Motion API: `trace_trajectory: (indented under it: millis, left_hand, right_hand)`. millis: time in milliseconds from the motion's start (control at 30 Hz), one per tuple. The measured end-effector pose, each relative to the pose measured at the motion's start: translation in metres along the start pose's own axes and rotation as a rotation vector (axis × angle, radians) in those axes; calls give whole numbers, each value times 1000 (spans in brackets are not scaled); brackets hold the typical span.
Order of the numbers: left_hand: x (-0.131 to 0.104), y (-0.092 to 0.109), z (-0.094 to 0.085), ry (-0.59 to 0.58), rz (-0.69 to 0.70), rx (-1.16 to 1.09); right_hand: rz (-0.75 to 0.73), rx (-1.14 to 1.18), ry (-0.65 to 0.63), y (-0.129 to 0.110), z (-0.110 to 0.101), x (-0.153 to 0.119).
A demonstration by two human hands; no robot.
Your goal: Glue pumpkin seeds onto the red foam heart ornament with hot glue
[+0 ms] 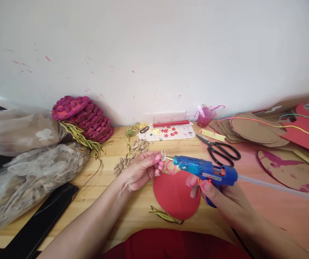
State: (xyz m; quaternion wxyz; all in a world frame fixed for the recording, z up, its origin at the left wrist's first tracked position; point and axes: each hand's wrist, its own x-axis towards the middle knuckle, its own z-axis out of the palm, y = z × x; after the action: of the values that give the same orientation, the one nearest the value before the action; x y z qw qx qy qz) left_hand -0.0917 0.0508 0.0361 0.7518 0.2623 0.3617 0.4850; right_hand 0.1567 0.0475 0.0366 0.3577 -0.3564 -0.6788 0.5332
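Observation:
My left hand (143,169) pinches a small pale shell (164,154) between thumb and fingers. Wrapped round the handle of a blue glue gun (197,168) is my right hand (219,196); the gun's metal nozzle points left and meets the shell. A clear glue stick (270,185) extends from the gun's rear. Beneath both hands lies a red disc (176,198), with a pink loop at its top edge and yellow-green strings (166,216) at its bottom edge. Loose shells (120,166) are scattered behind my left hand, which partly covers them.
Black-handled scissors (219,149) lie behind the gun. Farther back are star cutouts on white paper (185,133) and a pink-stained cup (205,117). Cardboard discs (251,129) are at right; magenta-studded discs (90,120) and plastic bags (44,172) at left.

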Motion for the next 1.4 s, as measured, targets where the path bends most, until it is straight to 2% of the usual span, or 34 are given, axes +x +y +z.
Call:
trace_trajectory:
  millis: [167,433,667,800,900,1000,1400]
  left_hand:
    - [0,0,1,-22,5,11]
    - [-2,-2,3,24,-22,-14]
    - [-6,-9,10,-5,-58,-26]
    - [-11,-21,20,-25,-111,35]
    - [-15,-30,29,-70,-72,94]
    - [-18,-35,34,-64,-11,142]
    - [-20,-38,35,-64,63,254]
  right_hand:
    - [21,-6,19,-1,1,-1]
    - [36,85,34,-2,2,0]
    - [164,182,126,-5,6,7]
    - [260,202,114,-12,9,14]
    - [261,248,58,-13,13,16]
    - [278,304,3,-11,16,16]
    - [324,282,76,-8,21,15]
